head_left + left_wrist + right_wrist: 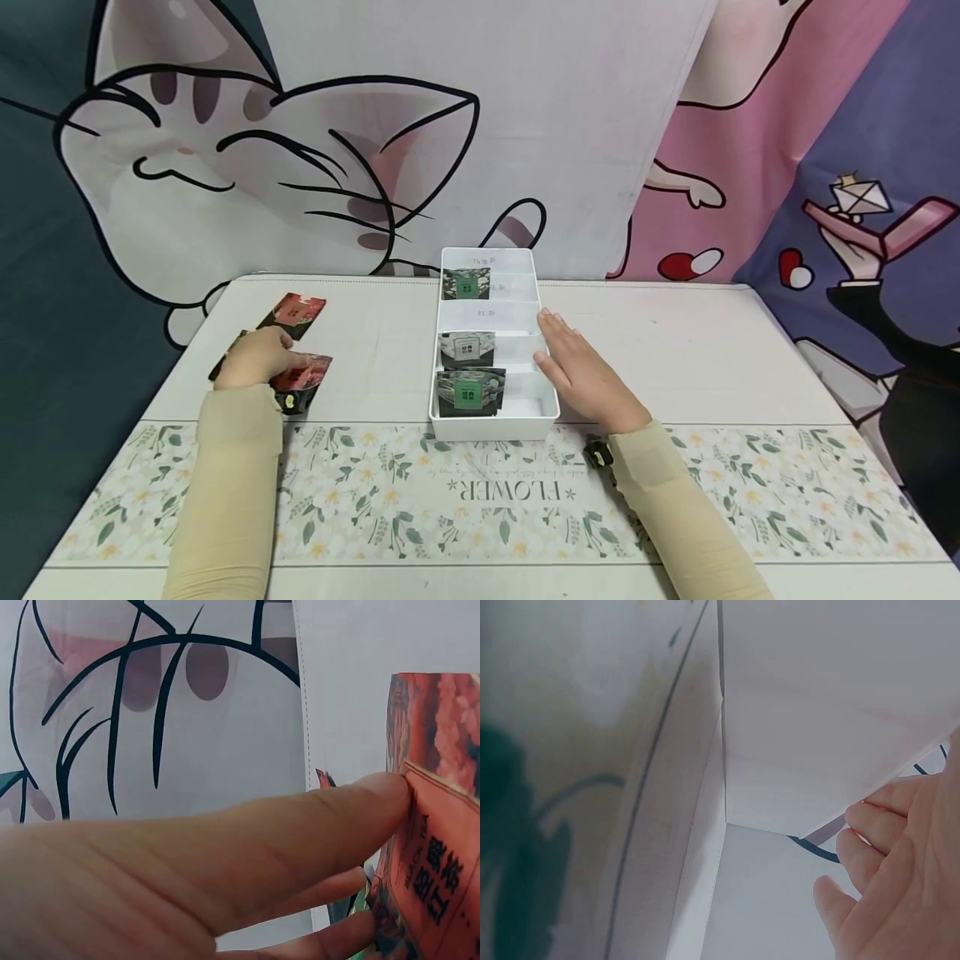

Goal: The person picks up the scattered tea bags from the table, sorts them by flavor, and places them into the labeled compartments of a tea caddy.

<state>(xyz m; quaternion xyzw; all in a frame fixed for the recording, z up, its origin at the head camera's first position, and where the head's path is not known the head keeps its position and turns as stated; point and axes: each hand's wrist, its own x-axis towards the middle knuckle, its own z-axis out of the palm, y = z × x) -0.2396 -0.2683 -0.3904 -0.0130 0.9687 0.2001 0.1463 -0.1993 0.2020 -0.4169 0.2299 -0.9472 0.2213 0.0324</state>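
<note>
My left hand (pixel 272 357) rests on the table at the left and pinches a red packet (pixel 306 372). In the left wrist view the thumb (pixel 330 817) presses on the red packet (pixel 439 825) and other fingers curl under it. A second red packet (pixel 297 312) lies just behind that hand. A dark packet edge (pixel 220 365) shows left of the hand. My right hand (pixel 561 348) lies flat with straight fingers against the right wall of a white divided tray (pixel 546 405). In the right wrist view the fingers (pixel 877 825) touch the white tray wall (pixel 817 750).
The tray holds a green-labelled packet (pixel 467 284) at the back, a white-labelled one (pixel 467 348) in the middle and another green-labelled one (pixel 471 392) in front. A floral runner (pixel 487 492) crosses the near table. A cartoon cat backdrop (pixel 300 167) hangs behind.
</note>
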